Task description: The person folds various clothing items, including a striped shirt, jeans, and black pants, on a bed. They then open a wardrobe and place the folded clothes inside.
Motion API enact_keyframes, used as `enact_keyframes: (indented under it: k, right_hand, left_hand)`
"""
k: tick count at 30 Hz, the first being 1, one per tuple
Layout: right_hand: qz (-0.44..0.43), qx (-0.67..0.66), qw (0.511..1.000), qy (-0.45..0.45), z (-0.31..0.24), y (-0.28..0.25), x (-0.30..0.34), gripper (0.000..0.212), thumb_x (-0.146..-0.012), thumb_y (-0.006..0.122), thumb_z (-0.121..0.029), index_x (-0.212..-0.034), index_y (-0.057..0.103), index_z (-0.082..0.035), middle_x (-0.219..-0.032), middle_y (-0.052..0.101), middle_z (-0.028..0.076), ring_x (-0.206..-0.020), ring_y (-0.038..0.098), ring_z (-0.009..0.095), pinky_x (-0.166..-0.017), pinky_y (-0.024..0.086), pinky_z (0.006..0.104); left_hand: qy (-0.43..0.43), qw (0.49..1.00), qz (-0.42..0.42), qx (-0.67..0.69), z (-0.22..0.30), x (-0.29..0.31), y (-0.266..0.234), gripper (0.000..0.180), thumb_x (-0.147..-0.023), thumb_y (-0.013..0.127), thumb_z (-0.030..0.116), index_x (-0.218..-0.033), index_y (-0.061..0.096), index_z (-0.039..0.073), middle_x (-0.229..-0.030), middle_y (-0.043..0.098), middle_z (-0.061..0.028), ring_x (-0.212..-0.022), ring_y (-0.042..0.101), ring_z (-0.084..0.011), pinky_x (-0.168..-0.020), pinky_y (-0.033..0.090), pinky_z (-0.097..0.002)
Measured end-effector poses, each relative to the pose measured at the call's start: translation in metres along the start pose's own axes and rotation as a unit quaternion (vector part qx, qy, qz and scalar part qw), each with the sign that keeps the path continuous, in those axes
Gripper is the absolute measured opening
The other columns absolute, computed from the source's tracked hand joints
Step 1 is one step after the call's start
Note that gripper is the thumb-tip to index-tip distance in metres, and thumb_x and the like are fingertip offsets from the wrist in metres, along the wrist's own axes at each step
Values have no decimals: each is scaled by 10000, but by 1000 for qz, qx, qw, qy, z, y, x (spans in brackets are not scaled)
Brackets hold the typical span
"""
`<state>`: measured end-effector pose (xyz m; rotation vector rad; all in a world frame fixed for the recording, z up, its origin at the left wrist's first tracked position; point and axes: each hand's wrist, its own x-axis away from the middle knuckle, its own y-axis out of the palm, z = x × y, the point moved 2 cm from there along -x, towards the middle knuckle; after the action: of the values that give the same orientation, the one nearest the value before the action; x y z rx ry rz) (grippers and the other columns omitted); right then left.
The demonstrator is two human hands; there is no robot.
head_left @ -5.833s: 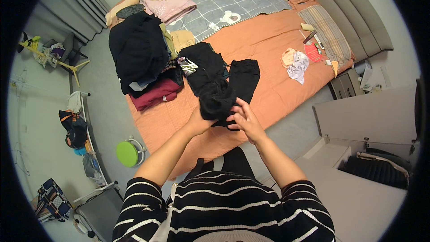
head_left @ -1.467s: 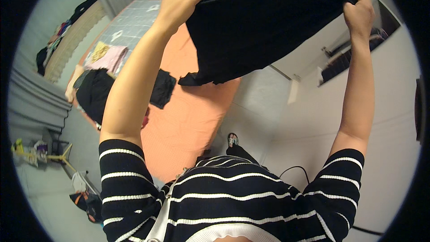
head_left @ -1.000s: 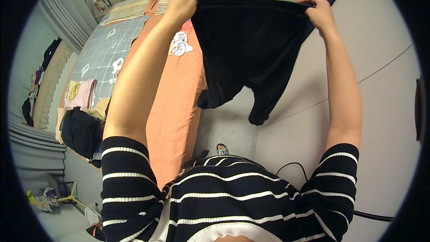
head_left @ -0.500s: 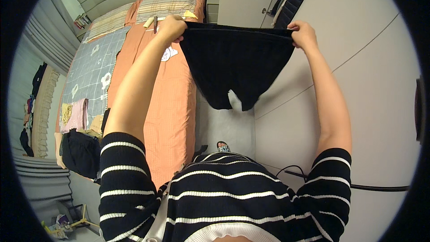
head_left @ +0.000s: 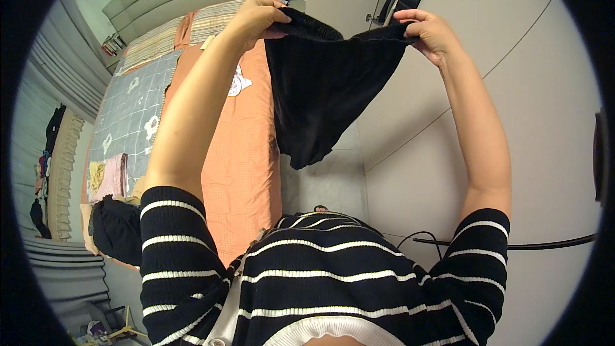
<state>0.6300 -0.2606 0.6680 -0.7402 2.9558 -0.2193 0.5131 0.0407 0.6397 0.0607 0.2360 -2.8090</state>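
A pair of black pants (head_left: 323, 86) hangs in the air in front of me, held up by its waistband. My left hand (head_left: 257, 22) is closed on one end of the waistband, above the bed. At the other end, my right hand (head_left: 430, 35) pinches the band between thumb and fingers. The waistband sags in the middle, so part of its ribbed inner side shows near my left hand. Both legs fall together below and narrow towards the bottom.
On my left, the bed (head_left: 240, 160) has an orange sheet and a grey patterned mat (head_left: 131, 96). Folded clothes (head_left: 114, 176) and a dark garment pile (head_left: 115, 227) lie at its near left. Pale wardrobe doors (head_left: 512, 128) stand at right. Black cable (head_left: 544, 244) runs there.
The waistband was stretched straight and now dips in the middle, my hands being slightly closer together. The leg ends have swung to the left, and the gap between them no longer shows.
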Motion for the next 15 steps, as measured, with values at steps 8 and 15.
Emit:
enact_keyframes:
  k: [8,15]
  right_hand:
    - [151,463,839,-242,-4,-53,1,289,-735,477,-26,-923,692,-73,-845,681,132,-768,653,260,-699,507,341]
    - [3,95,995,-22,-10,-21,31,257,-770,445,-21,-962,610,26,-742,611,83,-571,593,140,-550,487,238]
  left_hand:
    - [-14,981,123,-147,-4,0,-69,165,-793,530,20,-931,618,36,-692,614,-73,-534,619,-144,-465,498,-241]
    - [-1,999,36,-24,0,32,-52,147,-828,473,12,-944,563,22,-818,603,-98,-603,631,-185,-598,554,-282]
